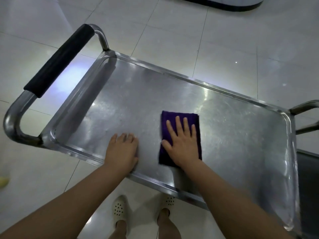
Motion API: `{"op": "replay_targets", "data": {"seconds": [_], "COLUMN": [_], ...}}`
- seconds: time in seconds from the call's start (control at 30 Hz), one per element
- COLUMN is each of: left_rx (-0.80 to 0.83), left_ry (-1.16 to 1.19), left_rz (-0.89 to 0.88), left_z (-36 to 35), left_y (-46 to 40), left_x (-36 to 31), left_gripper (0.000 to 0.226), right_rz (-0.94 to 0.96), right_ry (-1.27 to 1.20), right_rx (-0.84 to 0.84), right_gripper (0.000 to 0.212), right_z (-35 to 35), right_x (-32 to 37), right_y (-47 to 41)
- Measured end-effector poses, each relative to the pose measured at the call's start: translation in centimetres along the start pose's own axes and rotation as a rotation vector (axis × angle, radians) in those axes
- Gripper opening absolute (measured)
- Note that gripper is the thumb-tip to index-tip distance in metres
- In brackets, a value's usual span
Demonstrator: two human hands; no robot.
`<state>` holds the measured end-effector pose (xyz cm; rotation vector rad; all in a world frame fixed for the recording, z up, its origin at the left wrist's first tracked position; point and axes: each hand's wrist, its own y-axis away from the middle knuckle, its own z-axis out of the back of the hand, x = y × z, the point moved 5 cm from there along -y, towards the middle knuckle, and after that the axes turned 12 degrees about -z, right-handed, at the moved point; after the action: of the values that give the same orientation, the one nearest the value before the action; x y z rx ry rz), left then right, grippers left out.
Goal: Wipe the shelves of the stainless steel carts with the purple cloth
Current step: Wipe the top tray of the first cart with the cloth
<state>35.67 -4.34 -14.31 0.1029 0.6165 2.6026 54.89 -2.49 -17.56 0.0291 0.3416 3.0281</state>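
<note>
On the cart shelf (172,94), right hand (183,147) fingers flat, hiding much purple cloth (179,118); left hand (122,150) fingers relaxed.

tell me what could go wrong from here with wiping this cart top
The cart could roll away: the left hand only rests flat on the shelf, gripping nothing. The right hand presses the purple cloth with straight fingers, so the folded cloth might slide out or bunch. The corners near the black-padded handle could get missed.
</note>
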Motion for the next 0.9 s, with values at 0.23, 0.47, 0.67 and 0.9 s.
{"op": "replay_targets", "data": {"seconds": [0.23, 0.47, 0.67, 0.9], "left_rx": [0.090, 0.176, 0.281, 0.358], "left_ry": [-0.053, -0.157, -0.094, -0.177], "left_rz": [0.014, 0.042, -0.023, -0.002], "left_z": [0.7, 2.9, 3.6, 3.1], "left_y": [1.5, 0.3, -3.2, -4.2], "left_x": [-0.6, -6.3, -12.1, -12.6], "left_gripper": [0.069, 0.081, 0.099, 0.103], "right_rz": [0.325, 0.402, 0.342, 0.068], "right_ry": [0.005, 0.009, -0.031, 0.015], "right_rx": [0.077, 0.074, 0.021, -0.011], "right_gripper": [0.069, 0.069, 0.071, 0.074], "right_z": [-1.9, -0.5, 1.1, 3.2], "right_x": [2.8, -1.8, -8.3, -20.3], "right_y": [6.8, 5.6, 1.3, -5.4]}}
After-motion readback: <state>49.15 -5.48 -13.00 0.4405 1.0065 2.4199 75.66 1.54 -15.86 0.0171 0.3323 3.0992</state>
